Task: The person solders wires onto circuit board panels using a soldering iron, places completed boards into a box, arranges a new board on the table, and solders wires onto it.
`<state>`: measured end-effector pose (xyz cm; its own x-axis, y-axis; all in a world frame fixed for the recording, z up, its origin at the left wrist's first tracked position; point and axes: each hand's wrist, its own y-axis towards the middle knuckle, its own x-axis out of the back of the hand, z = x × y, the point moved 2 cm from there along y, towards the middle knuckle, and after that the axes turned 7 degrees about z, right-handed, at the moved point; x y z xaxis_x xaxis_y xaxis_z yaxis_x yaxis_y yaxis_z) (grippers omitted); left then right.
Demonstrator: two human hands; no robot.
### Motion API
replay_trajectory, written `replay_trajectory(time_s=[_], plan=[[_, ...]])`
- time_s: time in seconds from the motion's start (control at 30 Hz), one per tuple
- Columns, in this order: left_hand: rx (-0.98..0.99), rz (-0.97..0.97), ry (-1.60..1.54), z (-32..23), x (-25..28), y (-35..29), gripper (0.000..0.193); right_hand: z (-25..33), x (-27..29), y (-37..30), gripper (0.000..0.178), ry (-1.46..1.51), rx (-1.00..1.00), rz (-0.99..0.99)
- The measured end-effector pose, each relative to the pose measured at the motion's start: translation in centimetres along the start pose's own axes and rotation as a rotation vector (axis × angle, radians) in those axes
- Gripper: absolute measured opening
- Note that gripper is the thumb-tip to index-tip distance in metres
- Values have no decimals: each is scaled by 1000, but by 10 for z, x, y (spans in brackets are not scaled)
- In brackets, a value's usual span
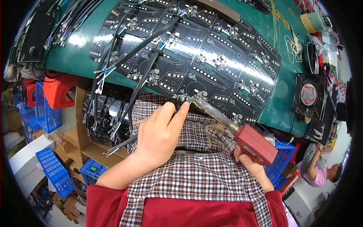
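Note:
A large black panel of joined circuit boards (196,77), with rows of small white parts, lies on the green table. My left hand (160,130) is closed at the panel's near edge, thumb and forefinger pinching fine coloured wires. A black multi-wire cable (126,143) with bare wire ends sticks out to the left from behind this hand. My right hand (251,166) grips a soldering gun (256,145) with a red body. Its metal tip reaches the board right beside my left fingertips. Several other black cables (145,41) are attached to the panel and hang over its near edge.
A dark bar (219,10) lies across the panel's far edge. At right are a square fan (311,94), a tape roll (313,22) and yellow loops (278,17). Loose cables (73,22) lie far left. A cardboard box (85,136) stands below; another person (315,168) sits at right.

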<state>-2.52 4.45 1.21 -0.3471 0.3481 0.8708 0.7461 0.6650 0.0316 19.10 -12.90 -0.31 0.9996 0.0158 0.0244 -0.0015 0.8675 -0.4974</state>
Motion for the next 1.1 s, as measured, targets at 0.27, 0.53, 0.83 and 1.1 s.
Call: replay_trajectory(time_s=[0.27,0.53,0.83,1.1], plan=[[6,25,31,-3,2,1,43,21,-10,6,68,441,104,25],[42,-27,-155,-1,-1,3,38,22,-8,5,69,421,144,26],[-84,-101,-61,4,-9,-1,46,22,-9,5,72,420,117,12],[-91,-77,-52,7,-6,1,45,19,-8,4,75,459,44,-3]])
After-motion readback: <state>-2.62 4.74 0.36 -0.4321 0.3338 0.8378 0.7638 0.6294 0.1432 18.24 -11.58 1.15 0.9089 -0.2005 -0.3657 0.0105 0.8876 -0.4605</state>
